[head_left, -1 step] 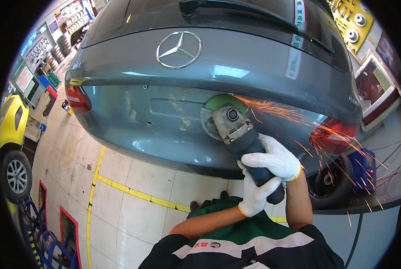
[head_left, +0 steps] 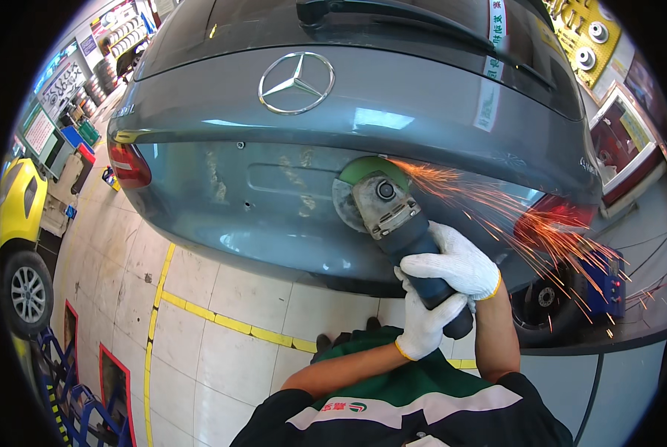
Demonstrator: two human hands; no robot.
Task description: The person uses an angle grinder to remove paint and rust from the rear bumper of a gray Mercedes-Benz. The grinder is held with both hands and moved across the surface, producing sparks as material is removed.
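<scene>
Two gloved hands wrapped tight round a blue grinder (head_left: 404, 227): right hand (head_left: 460, 262) up front, left hand (head_left: 425, 322) gripping the rear, fingers fully curled. Disc pressed flat against the grey car's rear panel (head_left: 221, 186), sparks (head_left: 527, 223) flying off rightwards.

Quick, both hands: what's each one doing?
Left hand: closed around the angle grinder body.
Right hand: closed on the same grinder, higher up.

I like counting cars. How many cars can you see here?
2. The grey car fills the middle, where both gloved hands press an angle grinder to its rear. A yellow car sits at the left edge. Others may be hidden.
</scene>
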